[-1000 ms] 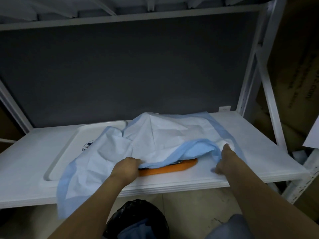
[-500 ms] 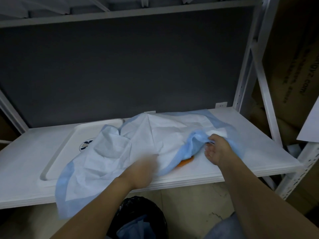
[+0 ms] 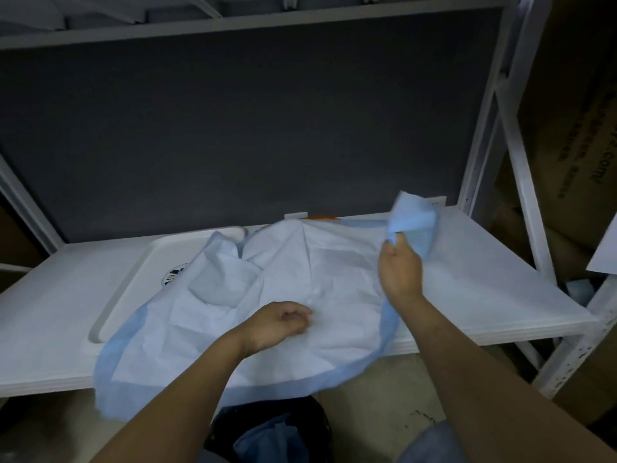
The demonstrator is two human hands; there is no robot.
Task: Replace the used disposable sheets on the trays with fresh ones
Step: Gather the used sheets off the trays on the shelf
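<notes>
Two trays on one white shelf (image 3: 50, 312), one sheet spread across both, two bare hands at work

1. White tray (image 3: 133, 282): far left of the lot, lying flat on the shelf, raised rim showing along its left and rear edges; a round logo (image 3: 173, 275) is partly covered by the sheet
2. Disposable sheet (image 3: 300, 262): white centre, blue border, creased; it drapes over the right part of the white tray and the middle of the shelf, and its near blue edge hangs off the shelf front
3. Left hand (image 3: 280, 324): knuckles up on the sheet's near middle, fingers (image 3: 300, 315) curled in towards the thumb; cannot tell whether any fabric is caught between them
4. Bin (image 3: 320, 426): black liner, on the floor below the shelf front, crumpled blue material (image 3: 263, 442) inside
5. Orange tray (image 3: 322, 218): only a sliver visible at the rear edge of the sheet, the rest covered
6. Right hand (image 3: 399, 269): raised above the shelf, fingers closed round the sheet's blue right corner, which is lifted and folded over above the hand
7. Rack upright (image 3: 484, 111): white, right of the grey back panel (image 3: 233, 128)
8. Cardboard boxes (image 3: 567, 128): far right, beyond the rack
</notes>
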